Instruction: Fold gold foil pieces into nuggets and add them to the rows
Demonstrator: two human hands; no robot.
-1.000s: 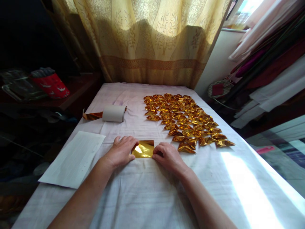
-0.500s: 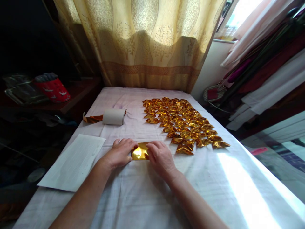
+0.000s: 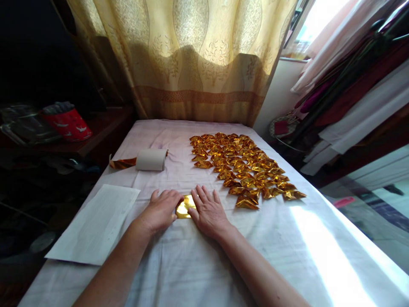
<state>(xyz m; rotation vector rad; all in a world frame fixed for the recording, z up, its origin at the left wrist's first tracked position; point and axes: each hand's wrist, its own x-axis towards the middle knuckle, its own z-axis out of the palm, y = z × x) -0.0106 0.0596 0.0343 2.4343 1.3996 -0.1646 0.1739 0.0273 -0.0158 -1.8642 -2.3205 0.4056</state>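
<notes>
A small gold foil sheet [image 3: 184, 207] lies on the white cloth-covered table [image 3: 179, 264] in front of me. My right hand [image 3: 208, 209] lies flat over its right part, fingers stretched out and pressing down. My left hand [image 3: 161, 209] rests on the cloth at its left edge, fingers curled and thumb touching the foil. Only a narrow strip of gold shows between the two hands. Behind and to the right lie several rows of folded gold foil pieces [image 3: 243, 166].
A white paper roll [image 3: 151, 159] with a gold foil strip [image 3: 122, 162] lies at the back left. A white paper sheet [image 3: 96, 222] lies near the left edge. A patterned curtain [image 3: 188, 59] hangs behind; hanging fabrics [image 3: 351, 94] crowd the right side.
My right hand has slid left over the gold foil sheet and flattened on it, so less foil shows. The left hand has stayed at the foil's left edge.
</notes>
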